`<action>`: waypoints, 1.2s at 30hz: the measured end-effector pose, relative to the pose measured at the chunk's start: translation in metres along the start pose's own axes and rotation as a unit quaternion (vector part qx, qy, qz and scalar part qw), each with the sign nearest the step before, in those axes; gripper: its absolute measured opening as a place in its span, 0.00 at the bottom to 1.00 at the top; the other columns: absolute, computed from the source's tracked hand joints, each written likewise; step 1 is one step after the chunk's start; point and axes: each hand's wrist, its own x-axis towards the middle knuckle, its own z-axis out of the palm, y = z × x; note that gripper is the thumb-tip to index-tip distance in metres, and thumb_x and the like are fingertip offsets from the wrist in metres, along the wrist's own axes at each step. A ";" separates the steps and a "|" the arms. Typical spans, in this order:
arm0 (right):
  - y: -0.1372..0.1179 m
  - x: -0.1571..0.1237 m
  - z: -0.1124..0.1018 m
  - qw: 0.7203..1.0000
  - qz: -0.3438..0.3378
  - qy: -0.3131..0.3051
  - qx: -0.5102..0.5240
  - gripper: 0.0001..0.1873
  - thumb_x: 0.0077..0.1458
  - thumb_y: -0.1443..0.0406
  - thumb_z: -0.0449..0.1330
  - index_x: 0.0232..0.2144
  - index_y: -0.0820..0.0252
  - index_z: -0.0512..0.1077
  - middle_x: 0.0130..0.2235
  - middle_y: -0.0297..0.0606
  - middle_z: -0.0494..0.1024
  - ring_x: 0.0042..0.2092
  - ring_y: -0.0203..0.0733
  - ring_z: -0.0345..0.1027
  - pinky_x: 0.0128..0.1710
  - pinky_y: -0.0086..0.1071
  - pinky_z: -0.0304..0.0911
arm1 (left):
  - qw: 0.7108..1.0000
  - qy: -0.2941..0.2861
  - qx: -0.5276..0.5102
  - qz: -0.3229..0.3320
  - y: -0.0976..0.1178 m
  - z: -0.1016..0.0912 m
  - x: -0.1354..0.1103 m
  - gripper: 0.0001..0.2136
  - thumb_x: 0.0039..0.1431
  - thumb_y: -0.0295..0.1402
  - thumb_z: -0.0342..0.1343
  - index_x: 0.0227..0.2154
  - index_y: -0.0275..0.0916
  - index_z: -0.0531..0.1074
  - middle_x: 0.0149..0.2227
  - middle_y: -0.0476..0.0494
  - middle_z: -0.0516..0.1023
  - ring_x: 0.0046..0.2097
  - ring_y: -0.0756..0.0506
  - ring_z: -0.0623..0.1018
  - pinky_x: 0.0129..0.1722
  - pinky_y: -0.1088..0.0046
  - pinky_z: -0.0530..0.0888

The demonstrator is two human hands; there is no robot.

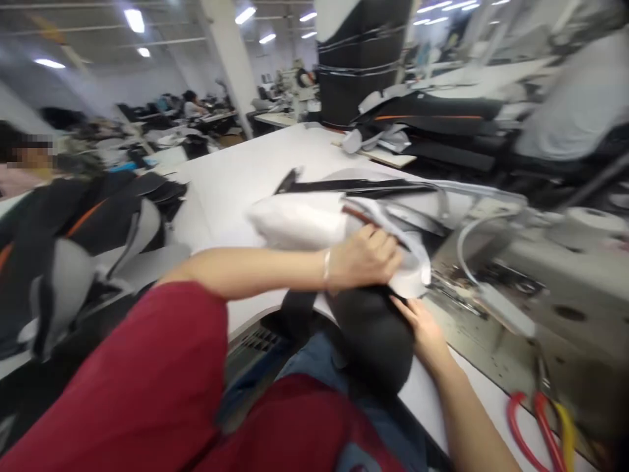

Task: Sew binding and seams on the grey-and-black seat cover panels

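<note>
My left hand (366,259) is closed, its fingers bunched round the edge of a sewn fabric piece with a black outer face (376,334) and a pale grey-white inner side (410,275). The black part hangs over the table's front edge towards my lap. On the right side of the same piece, my right hand (422,324) grips its edge, one finger lying along the black fabric. Some of the right fingers are hidden by the piece. White material (299,219) and black strips (363,187) lie behind my left hand, blurred.
A sewing machine (565,262) stands close on the right. Red-handled scissors (540,419) lie by its base. Dark panels with orange trim (88,216) are piled at left, with more panels (432,121) behind. The white table (230,170) stretches away. Other people sit farther off.
</note>
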 end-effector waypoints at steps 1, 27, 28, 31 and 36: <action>-0.005 0.000 -0.004 1.000 0.002 0.002 0.011 0.25 0.49 0.63 0.52 0.52 0.55 0.58 0.55 0.44 0.57 0.56 0.48 0.51 0.51 0.43 0.55 | 1.000 -0.019 0.006 0.001 0.015 -0.008 -0.009 0.16 0.58 0.23 0.33 0.30 0.35 0.67 0.27 0.40 0.68 0.30 0.46 0.67 0.29 0.67 0.60; -0.023 -0.005 -0.008 0.999 0.024 0.026 0.008 0.11 0.55 0.69 0.49 0.34 0.60 0.71 0.45 0.36 0.72 0.47 0.36 0.63 0.43 0.29 0.60 | 0.964 -0.077 -0.173 0.186 0.065 0.160 0.011 0.15 0.54 0.23 0.40 0.35 0.36 0.72 0.41 0.42 0.73 0.37 0.48 0.71 0.35 0.72 0.70; -0.022 -0.006 -0.005 0.999 0.028 0.021 0.012 0.11 0.54 0.70 0.49 0.34 0.60 0.71 0.45 0.36 0.72 0.48 0.36 0.62 0.45 0.29 0.59 | 0.958 -0.086 -0.200 0.188 0.062 0.160 0.013 0.15 0.53 0.22 0.40 0.36 0.37 0.72 0.41 0.44 0.74 0.37 0.49 0.71 0.35 0.73 0.70; -0.023 -0.006 0.000 0.999 0.036 0.017 0.007 0.11 0.54 0.69 0.50 0.35 0.61 0.71 0.45 0.36 0.72 0.48 0.36 0.63 0.47 0.29 0.58 | 0.947 -0.118 -0.241 0.176 0.061 0.159 0.016 0.17 0.50 0.22 0.42 0.38 0.40 0.72 0.40 0.47 0.75 0.36 0.49 0.71 0.32 0.74 0.70; -0.023 -0.006 0.000 0.999 0.041 0.026 -0.008 0.11 0.55 0.69 0.49 0.33 0.63 0.72 0.43 0.37 0.73 0.47 0.36 0.64 0.47 0.27 0.58 | 0.950 -0.145 -0.227 0.156 0.070 0.158 0.019 0.15 0.51 0.24 0.44 0.39 0.40 0.71 0.40 0.48 0.75 0.36 0.49 0.71 0.30 0.74 0.70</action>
